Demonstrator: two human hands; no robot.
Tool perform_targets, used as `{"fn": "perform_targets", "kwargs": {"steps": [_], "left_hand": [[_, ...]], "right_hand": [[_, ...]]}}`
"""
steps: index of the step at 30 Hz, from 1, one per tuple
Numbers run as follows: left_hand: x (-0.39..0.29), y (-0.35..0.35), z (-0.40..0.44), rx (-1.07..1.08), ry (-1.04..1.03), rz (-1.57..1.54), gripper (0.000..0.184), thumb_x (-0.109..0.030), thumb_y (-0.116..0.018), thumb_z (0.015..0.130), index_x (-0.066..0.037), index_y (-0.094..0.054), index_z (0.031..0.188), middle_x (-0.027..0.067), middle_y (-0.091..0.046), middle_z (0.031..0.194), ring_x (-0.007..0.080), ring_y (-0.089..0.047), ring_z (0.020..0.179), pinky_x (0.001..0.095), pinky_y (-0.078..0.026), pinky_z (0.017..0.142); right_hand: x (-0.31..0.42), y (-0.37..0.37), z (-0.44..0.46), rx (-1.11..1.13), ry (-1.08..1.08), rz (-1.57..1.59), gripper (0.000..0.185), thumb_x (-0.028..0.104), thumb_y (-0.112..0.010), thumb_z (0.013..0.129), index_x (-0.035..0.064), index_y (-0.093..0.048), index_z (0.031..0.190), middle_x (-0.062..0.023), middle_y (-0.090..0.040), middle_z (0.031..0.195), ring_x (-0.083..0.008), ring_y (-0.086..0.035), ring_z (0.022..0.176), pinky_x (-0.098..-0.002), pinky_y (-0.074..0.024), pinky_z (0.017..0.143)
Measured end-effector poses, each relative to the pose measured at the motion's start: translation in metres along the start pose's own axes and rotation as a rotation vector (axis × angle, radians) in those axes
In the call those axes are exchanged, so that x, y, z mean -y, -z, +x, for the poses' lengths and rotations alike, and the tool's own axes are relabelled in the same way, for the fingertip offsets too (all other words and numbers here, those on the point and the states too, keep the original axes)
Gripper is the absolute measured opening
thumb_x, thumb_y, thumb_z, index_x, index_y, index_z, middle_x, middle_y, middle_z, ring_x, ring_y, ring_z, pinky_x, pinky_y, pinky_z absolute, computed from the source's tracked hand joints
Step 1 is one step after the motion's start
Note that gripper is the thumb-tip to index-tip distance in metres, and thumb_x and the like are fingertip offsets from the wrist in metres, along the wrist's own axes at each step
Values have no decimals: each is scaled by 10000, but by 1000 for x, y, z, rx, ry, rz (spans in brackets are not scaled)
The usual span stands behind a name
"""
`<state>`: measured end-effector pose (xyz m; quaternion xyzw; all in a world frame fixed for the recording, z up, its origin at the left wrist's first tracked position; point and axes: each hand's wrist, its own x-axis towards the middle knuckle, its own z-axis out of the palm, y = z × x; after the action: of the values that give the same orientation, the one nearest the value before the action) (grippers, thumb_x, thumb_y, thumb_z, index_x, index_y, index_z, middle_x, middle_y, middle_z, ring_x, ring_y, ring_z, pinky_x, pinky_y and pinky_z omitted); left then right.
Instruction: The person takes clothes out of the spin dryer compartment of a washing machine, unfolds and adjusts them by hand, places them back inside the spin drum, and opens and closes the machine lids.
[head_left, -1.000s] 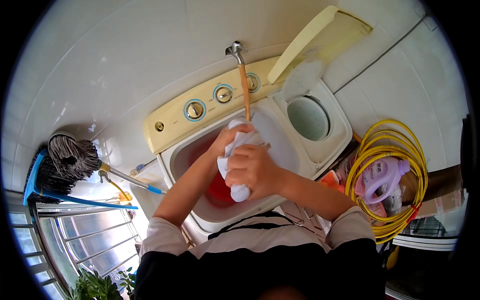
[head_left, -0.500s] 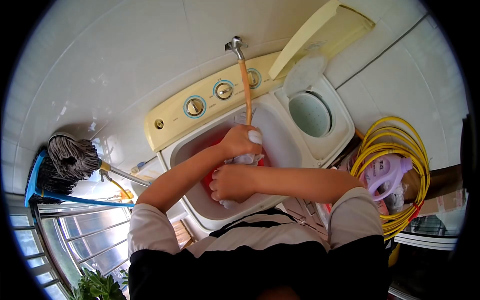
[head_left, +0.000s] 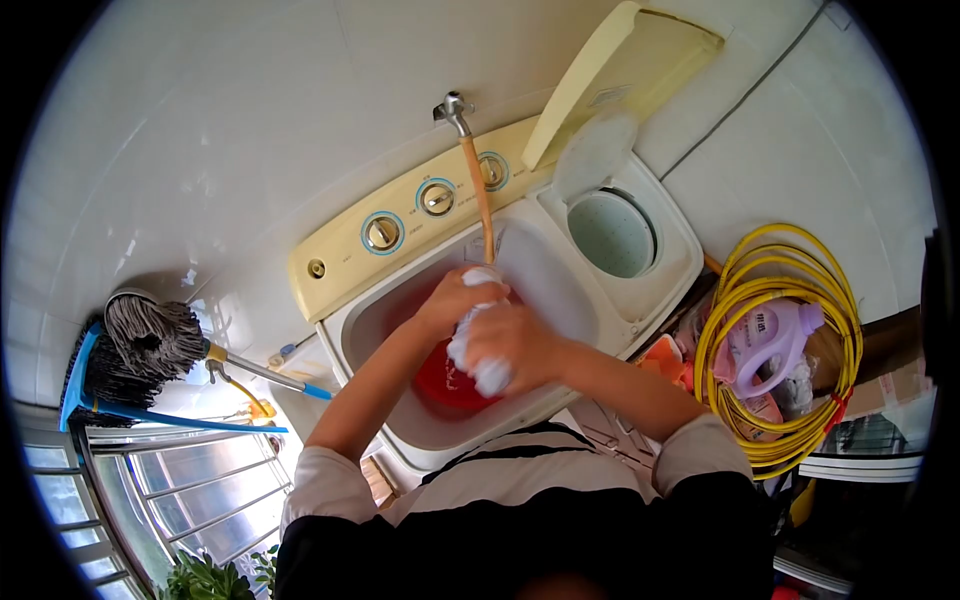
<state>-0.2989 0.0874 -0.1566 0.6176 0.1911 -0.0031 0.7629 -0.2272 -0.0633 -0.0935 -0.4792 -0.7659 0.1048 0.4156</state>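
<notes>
A bunched white cloth (head_left: 466, 335) is held between my two hands over the wash tub (head_left: 562, 290) of a cream washing machine. My left hand (head_left: 455, 303) grips its upper part, near the end of an orange hose (head_left: 477, 195). Lower and to the right, my right hand (head_left: 512, 345) is wrapped round the same cloth, a little blurred. Beneath the cloth a red basin (head_left: 440, 385) sits in the tub, partly hidden by my hands and forearms.
The spin compartment (head_left: 612, 235) stands open at the tub's right. Above are a tap (head_left: 454, 108) and a raised lid (head_left: 625, 75). A coiled yellow hose (head_left: 845, 350) and a purple bottle (head_left: 765, 340) are at right. A mop (head_left: 150, 335) leans at left.
Since half a second ago, my forearms have drawn apart from their crossed pose, my right hand has moved up and right, and more of the cloth shows. The view has shifted slightly.
</notes>
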Motion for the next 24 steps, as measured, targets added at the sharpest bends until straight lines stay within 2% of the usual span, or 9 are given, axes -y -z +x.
{"fn": "perform_targets", "kwargs": {"steps": [2,3,5,10,13,15,17,21,24], "left_hand": [[-14,-7,-9,36,-22,-428,332,-277,-687,846,-51,-615,1078,46,-642,924,140,-619,809,296,-508,745],[-23,-13,-9,43,-17,-424,332,-277,-687,846,-51,-615,1078,46,-642,924,140,-619,809,296,-508,745],[-39,-27,1,12,-200,-310,456,-360,-710,829,-30,-589,1120,53,-607,957,154,-584,915,302,-481,820],[-81,-91,56,-298,-982,596,438,-272,-755,806,-1,-594,1109,64,-568,1004,182,-495,1051,331,-412,911],[-108,-142,103,-112,-1035,401,316,-206,-753,811,-19,-629,1033,55,-573,974,159,-520,967,303,-431,853],[-116,-167,136,-33,-729,12,239,-188,-738,824,-24,-638,965,57,-577,942,145,-539,880,276,-444,792],[-118,-179,166,28,-678,-69,214,-191,-735,826,-28,-638,924,59,-582,920,134,-548,828,263,-452,751],[-110,-196,202,141,-526,110,276,-210,-711,848,-23,-620,1030,56,-597,999,128,-557,882,278,-465,783],[-96,-197,220,89,-626,351,294,-205,-730,822,-19,-629,1027,83,-581,1059,156,-568,920,289,-467,799]], "right_hand": [[-13,34,-30,-374,-295,312,244,94,-755,643,103,-570,803,-41,-562,802,-206,-565,761,-332,-461,729],[-30,40,-50,-664,-385,167,238,62,-739,688,92,-562,844,-34,-561,833,-160,-548,756,-296,-457,720],[-33,71,-61,-1261,-706,751,179,53,-670,784,100,-554,911,-9,-555,866,-131,-570,847,-264,-477,770],[-94,123,-122,-1569,-688,1138,443,387,-587,895,83,-522,1210,-96,-581,1191,-262,-544,1119,-408,-443,935],[-103,139,-149,-1459,-891,1241,532,409,-579,899,96,-462,1313,-115,-518,1271,-288,-479,1194,-454,-395,972],[-108,144,-165,-1503,-1088,983,608,416,-591,890,78,-414,1364,-145,-469,1320,-295,-432,1233,-471,-341,1006],[-137,141,-205,-1095,-1056,-641,626,420,-615,871,49,-434,1342,-172,-449,1335,-273,-439,1220,-445,-350,996],[-73,168,-158,-965,-709,-68,517,296,-699,820,5,-526,1211,-156,-569,1168,-231,-566,1016,-360,-447,864],[-93,189,-163,-714,-982,8,432,243,-726,796,-8,-571,1112,-87,-642,943,-164,-601,817,-293,-470,748]]}}
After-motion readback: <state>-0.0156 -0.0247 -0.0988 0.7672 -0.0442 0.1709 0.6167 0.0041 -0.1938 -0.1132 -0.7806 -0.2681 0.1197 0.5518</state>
